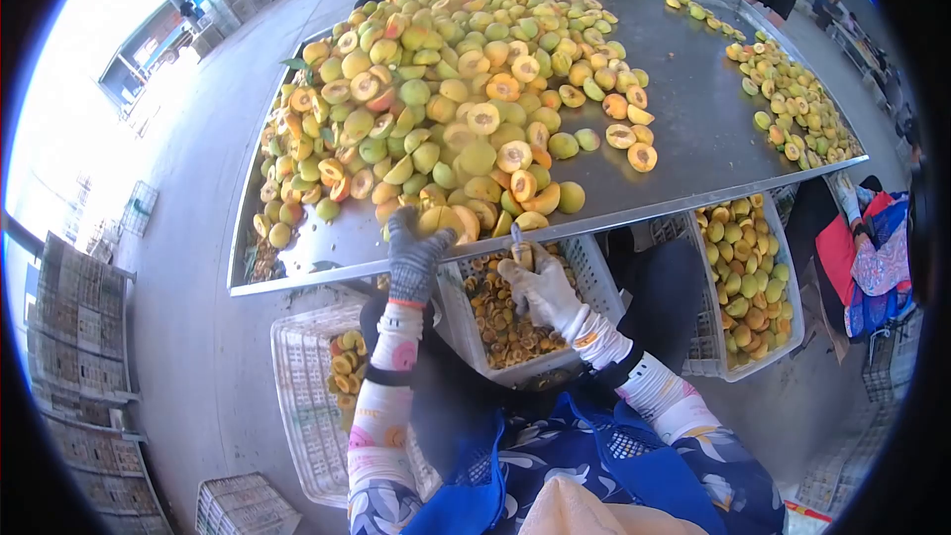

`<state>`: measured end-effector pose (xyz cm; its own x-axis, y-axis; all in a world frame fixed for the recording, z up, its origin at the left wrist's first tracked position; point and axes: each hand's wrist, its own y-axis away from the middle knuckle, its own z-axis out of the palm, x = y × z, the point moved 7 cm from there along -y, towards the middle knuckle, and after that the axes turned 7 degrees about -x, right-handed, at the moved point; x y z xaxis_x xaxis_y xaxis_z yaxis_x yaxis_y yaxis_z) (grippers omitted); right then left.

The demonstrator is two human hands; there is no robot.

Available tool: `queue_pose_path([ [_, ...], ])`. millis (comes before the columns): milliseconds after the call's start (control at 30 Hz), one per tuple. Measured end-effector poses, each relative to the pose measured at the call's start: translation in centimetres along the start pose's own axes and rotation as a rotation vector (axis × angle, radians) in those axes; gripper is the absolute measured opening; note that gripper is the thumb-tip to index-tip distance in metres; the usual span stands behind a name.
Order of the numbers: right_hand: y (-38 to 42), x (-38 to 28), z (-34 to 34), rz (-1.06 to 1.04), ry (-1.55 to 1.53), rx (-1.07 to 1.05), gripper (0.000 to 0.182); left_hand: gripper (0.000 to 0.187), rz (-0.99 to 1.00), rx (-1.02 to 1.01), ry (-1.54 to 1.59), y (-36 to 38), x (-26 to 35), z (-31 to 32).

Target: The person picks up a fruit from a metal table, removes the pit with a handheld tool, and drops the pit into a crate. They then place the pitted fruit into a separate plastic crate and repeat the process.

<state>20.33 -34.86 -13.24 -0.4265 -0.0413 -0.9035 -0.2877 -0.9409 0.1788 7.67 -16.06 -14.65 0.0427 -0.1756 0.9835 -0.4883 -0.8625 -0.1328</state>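
Head view first: which step seems to be in hand?

"Handling fruit at the near edge of a heap, I judge. Yellow-green round fruit (436, 109), many of them halved with orange flesh showing, lie piled on a broad grey metal table with a raised rim (684, 89), straight ahead of the person."

"And the hands?"

"The left hand (416, 253), in a grey knitted glove, reaches over the near rim to the closest fruit, its fingers curved and slightly spread. Whether they grip a piece, I cannot tell. The right hand (543, 289), in a whitish glove, is closed around a slim tool with a tan handle and grey metal tip (521, 252)."

"Does that tip touch anything?"

"It points up toward the heap, close to the nearest halves; contact is unclear."

"What sits below?"

"Under the right hand, a pale openwork plastic crate (598, 269) holding small brown and orange pieces (500, 319). Left of it, a white slatted plastic crate (295, 376) holds some more fruit."

"What does the next move call for?"

"In my judgement, a secure pinch by the left fingers on one piece, with the metal tip well clear of them."
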Motion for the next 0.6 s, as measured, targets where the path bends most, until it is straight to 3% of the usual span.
queue_pose_path([
  [67,-0.7,-0.7,0.9,-0.015,-0.101,0.015,0.038,0.068,0.091,-0.095,0.170,4.3,5.1,4.8],
  [100,-0.5,-1.1,1.0,0.015,-0.128,0.055,0.039,0.065,0.350,-0.158,-0.288,5.5,6.5,6.2],
  [167,0.5,-1.8,-0.3,0.070,-0.086,0.026,0.041,0.058,0.302,-0.366,-0.109,6.7,7.9,7.3],
  [233,1.4,-1.8,-1.3,0.110,-0.092,-0.005,0.044,0.055,-0.218,-0.574,0.310,7.8,9.3,7.7],
  [267,1.8,-1.5,-1.6,0.123,-0.118,-0.026,0.046,0.056,-0.164,-0.566,0.178,8.0,9.4,8.3],
  [333,2.2,-1.6,-1.7,0.126,-0.161,-0.061,0.052,0.058,0.138,-0.474,-0.122,8.7,9.7,8.8],
  [367,2.3,-2.1,-1.9,0.076,-0.103,-0.058,0.052,0.059,0.289,-0.415,-0.279,9.1,10.3,8.9],
  [400,2.4,-2.6,-2.2,0.025,-0.046,-0.056,0.052,0.062,0.314,-0.409,-0.433,9.6,11.6,9.3],
  [433,2.5,-3.9,-2.0,-0.026,0.011,-0.054,0.052,0.060,0.495,-0.317,-0.496,9.9,12.7,9.3],
  [500,3.3,-5.6,-1.1,0.016,0.117,-0.109,0.043,0.051,0.557,-0.228,-0.428,10.5,13.3,9.0],
  [600,3.0,-5.9,-0.2,0.013,0.164,-0.120,0.035,0.041,0.328,-0.173,0.015,9.5,9.0,8.5],
])
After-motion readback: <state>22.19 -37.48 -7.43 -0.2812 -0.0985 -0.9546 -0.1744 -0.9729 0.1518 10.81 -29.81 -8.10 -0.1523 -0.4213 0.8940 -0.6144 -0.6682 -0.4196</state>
